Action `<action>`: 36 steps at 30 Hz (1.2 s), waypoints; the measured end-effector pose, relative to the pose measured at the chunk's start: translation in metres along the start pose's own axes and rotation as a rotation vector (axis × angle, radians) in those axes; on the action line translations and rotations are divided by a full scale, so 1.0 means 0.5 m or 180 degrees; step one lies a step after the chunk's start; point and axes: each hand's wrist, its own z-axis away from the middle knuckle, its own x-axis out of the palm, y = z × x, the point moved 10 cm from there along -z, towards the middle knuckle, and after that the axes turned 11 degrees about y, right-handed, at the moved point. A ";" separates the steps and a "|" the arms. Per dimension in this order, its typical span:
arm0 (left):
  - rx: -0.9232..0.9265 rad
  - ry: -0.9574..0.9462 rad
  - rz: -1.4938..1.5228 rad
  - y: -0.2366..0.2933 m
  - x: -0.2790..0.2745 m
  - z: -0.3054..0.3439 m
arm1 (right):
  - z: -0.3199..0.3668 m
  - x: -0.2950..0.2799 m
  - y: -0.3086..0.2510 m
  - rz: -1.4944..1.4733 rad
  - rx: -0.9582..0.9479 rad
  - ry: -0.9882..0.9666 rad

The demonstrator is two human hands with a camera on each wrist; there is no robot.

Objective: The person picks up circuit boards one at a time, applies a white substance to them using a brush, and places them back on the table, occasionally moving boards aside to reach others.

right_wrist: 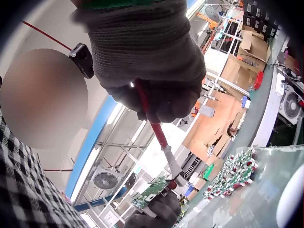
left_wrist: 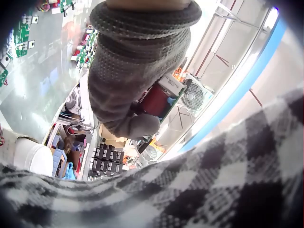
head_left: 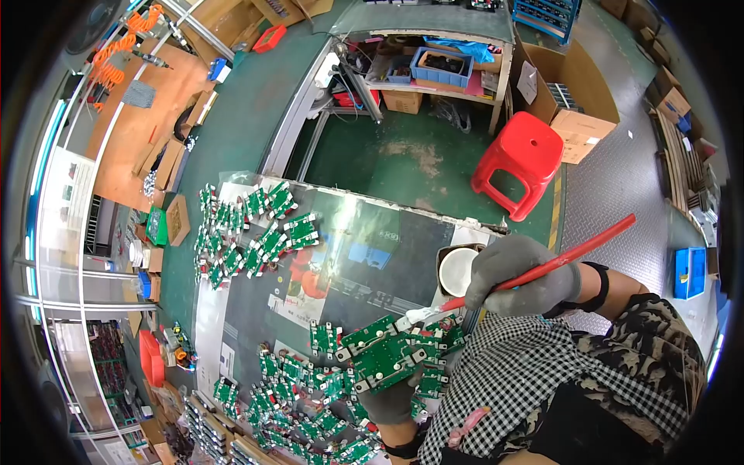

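In the head view my gloved right hand [head_left: 515,271] grips a long brush with a red handle [head_left: 597,239]. Its whitened tip [head_left: 421,315] meets the upper right edge of a green circuit board [head_left: 380,358]. My gloved left hand [head_left: 387,403] holds that board from below, over many similar boards [head_left: 298,403] lying on the table. The left wrist view shows the left hand [left_wrist: 133,80] with its thumb bent against the board's dark red component [left_wrist: 154,100]. Fingers wrap the brush handle [right_wrist: 159,135] in the right wrist view. Beside the right hand stands a white tub [head_left: 457,271].
Another heap of boards [head_left: 256,232] covers the table's far left part. A red stool [head_left: 531,147] stands beyond the table's far edge, near an open cardboard box [head_left: 581,101]. Farther back is a bench with a blue bin [head_left: 442,68] on its shelf.
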 end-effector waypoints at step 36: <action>-0.0377 0.0104 0.0875 -0.025 -0.006 -0.005 | 0.006 0.046 -0.051 -0.0061 -0.0415 -0.0353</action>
